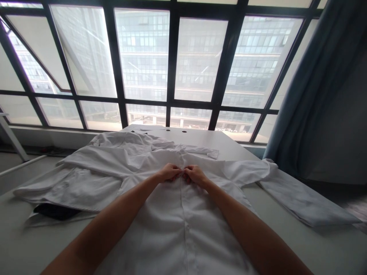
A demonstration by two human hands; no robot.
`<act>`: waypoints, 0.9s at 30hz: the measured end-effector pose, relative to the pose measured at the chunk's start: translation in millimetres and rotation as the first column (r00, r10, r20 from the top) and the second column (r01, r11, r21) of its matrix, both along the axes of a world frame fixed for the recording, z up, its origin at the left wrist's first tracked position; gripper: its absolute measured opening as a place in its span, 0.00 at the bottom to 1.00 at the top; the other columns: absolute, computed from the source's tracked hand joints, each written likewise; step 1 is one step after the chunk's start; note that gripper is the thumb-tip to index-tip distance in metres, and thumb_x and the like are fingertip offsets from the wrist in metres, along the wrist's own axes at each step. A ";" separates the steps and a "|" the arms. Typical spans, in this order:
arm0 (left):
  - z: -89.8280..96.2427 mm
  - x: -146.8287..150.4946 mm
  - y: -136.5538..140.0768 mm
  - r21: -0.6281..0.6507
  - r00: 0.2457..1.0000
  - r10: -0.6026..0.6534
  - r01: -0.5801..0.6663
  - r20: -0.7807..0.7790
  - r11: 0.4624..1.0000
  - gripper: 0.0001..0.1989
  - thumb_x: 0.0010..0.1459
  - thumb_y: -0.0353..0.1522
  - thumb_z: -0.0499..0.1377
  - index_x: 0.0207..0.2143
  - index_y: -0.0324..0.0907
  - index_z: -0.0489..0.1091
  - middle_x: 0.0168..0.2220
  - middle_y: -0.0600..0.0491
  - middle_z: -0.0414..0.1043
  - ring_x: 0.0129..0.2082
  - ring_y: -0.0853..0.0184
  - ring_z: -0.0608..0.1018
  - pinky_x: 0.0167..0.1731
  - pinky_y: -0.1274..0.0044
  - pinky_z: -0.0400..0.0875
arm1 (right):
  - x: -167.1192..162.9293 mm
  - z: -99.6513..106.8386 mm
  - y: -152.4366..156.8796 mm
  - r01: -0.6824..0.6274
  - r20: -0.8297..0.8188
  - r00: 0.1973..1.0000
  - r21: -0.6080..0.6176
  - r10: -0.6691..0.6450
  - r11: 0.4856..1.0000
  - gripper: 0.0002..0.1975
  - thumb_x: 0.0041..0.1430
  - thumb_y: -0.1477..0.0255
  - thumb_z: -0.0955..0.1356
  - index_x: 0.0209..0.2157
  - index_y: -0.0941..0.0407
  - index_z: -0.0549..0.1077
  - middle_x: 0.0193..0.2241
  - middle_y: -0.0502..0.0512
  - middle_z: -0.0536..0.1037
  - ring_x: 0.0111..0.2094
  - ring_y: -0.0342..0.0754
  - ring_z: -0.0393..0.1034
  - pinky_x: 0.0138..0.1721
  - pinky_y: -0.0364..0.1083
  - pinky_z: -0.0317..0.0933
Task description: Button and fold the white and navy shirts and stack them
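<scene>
Garment [160, 225] in plain white, spread on a pale surface [323, 248], left hand [170, 172] and right hand [195, 175] meeting at its front seam [184, 217].
With the hands as the clock's centre, its body runs down to 6 o'clock and a sleeve [246, 170] reaches towards 3. Each hand's grip is closed, fingertips pinching cloth at the seam. The fabric looks light, soft and quick to crease, hardly fragile; the seam edge seems the firmest place to hold. Whatever sits between the fingertips is too small to make out. The lower hem is cut off at 6 o'clock, the forearms [117, 212] cover parts of both sides, and a dark item [57, 211] near 9 o'clock lies partly hidden under other white cloth [91, 187].
</scene>
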State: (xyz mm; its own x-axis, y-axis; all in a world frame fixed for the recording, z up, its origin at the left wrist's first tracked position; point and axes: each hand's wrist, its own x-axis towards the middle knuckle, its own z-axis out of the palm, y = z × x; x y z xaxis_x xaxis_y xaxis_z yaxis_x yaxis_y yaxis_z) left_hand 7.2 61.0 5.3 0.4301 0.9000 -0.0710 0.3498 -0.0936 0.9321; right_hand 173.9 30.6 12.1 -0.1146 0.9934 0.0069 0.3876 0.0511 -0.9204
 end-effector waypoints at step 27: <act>-5.9 -2.1 -2.4 0.104 0.997 -0.072 0.069 0.028 0.992 0.11 0.53 0.36 0.58 0.23 0.38 0.69 0.17 0.59 0.63 0.15 0.76 0.64 0.17 0.82 0.56 | 6.0 -2.6 2.5 -0.088 0.017 0.996 -0.018 0.089 0.996 0.04 0.55 0.76 0.67 0.27 0.59 0.72 0.17 0.49 0.73 0.17 0.39 0.65 0.17 0.36 0.54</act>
